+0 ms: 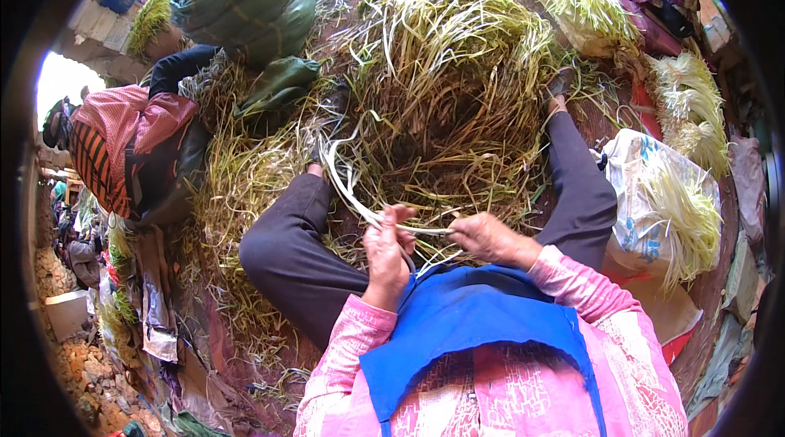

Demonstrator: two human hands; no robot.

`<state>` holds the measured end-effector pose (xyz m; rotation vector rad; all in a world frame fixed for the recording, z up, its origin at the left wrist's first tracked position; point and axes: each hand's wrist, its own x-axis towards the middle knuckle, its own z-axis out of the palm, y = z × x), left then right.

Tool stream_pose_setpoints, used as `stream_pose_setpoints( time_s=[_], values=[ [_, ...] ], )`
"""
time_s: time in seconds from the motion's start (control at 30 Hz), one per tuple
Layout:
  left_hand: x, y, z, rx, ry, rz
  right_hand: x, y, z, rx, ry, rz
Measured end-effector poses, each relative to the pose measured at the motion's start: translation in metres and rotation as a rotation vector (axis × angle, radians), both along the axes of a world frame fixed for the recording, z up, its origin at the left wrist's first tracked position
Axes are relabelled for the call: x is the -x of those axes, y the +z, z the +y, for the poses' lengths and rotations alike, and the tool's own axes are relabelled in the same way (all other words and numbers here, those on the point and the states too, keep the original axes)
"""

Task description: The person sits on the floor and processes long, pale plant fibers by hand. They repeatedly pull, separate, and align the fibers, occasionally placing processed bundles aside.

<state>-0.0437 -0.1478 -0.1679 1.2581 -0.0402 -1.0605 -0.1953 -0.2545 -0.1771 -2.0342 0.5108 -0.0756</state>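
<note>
Over my lap, my left hand (387,250) grips a few long pale leaf stalks (348,188), which look like blanched chives. Their loose ends curve away past my left foot. My right hand (493,239) pinches the other end of the stalks, and a short stretch runs taut between both hands. Some thin white strands hang below my left hand onto the blue apron (478,320). Between my spread legs lies a large heap of yellow-green leaves (454,50), brown and matted toward its near side.
At left, a person in a pink checked top (132,124) bends beside a big green sack (245,14). Sorted pale leaves rest on a white printed bag (638,204) at right. More bundles (687,112) lie behind it. Loose leaves (245,210) litter the ground left of my knee.
</note>
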Motion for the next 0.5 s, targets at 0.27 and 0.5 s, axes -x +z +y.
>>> stream_pose_setpoints(
  time_s=[0.27, 0.5],
  values=[
    [-0.036, 0.028, 0.013, 0.207, 0.158, -0.096, -0.02, -0.054, -0.028, -0.016, 0.005, 0.204],
    [-0.069, 0.065, 0.041, 0.368, 0.194, -0.079, -0.015, -0.131, -0.012, 0.221, 0.22, 0.668]
  ],
)
